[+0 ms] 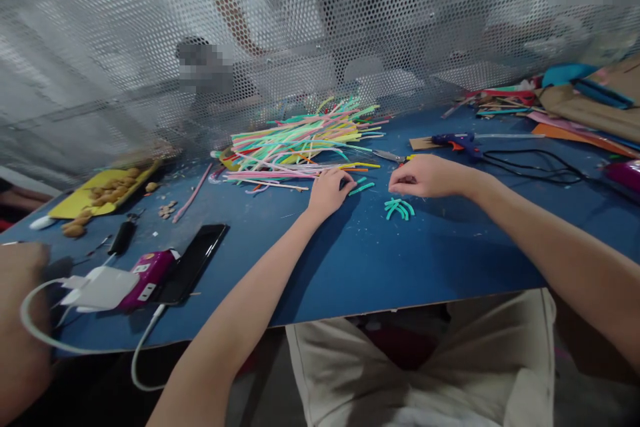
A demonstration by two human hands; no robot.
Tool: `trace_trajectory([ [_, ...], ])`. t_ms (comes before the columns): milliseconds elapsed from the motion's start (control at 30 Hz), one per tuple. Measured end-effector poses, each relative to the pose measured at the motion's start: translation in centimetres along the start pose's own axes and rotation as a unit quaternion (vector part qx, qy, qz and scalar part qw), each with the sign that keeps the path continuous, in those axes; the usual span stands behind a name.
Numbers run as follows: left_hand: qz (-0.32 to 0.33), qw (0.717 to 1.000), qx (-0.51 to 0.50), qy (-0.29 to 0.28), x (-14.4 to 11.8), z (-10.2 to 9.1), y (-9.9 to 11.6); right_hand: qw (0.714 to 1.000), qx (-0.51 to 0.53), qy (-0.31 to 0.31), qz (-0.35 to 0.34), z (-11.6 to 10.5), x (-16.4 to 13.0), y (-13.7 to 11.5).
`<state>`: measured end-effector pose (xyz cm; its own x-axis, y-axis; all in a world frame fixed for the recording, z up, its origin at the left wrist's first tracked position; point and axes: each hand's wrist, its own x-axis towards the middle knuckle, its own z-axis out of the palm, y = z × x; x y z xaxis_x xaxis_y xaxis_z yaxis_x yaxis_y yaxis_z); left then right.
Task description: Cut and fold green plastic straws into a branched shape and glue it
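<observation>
My lap in pale shorts (425, 373) is sitting under the blue bench (380, 267). My left hand (329, 192) is lying flat, fingers loose, touching two teal straw pieces (361, 185) beside the straw pile (300, 140). My right hand (424, 177) is curling narrow, pinching something I cannot make out, just above a teal bundle (399, 208).

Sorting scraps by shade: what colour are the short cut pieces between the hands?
Teal-green short pieces, head view.
</observation>
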<state>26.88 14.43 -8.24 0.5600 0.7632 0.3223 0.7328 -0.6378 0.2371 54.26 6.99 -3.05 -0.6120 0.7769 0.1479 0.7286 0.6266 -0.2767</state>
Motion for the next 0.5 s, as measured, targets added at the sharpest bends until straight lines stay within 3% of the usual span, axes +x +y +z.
trace_trajectory([
  [167, -0.013, 0.998, 0.032, 0.051, -0.3, 0.3, 0.8, 0.997, -0.051, 0.051, 0.017, 1.0, 0.3, -0.6],
  [333, 0.093, 0.983, 0.060, 0.150, -1.7, -0.9, 2.8, 0.977, -0.110, 0.182, 0.028, 2.0, 0.5, -1.3],
  [500, 0.149, 0.973, 0.057, 0.168, -3.0, -1.7, 4.8, 0.960, -0.202, 0.190, -0.038, 2.4, 0.6, -1.8],
])
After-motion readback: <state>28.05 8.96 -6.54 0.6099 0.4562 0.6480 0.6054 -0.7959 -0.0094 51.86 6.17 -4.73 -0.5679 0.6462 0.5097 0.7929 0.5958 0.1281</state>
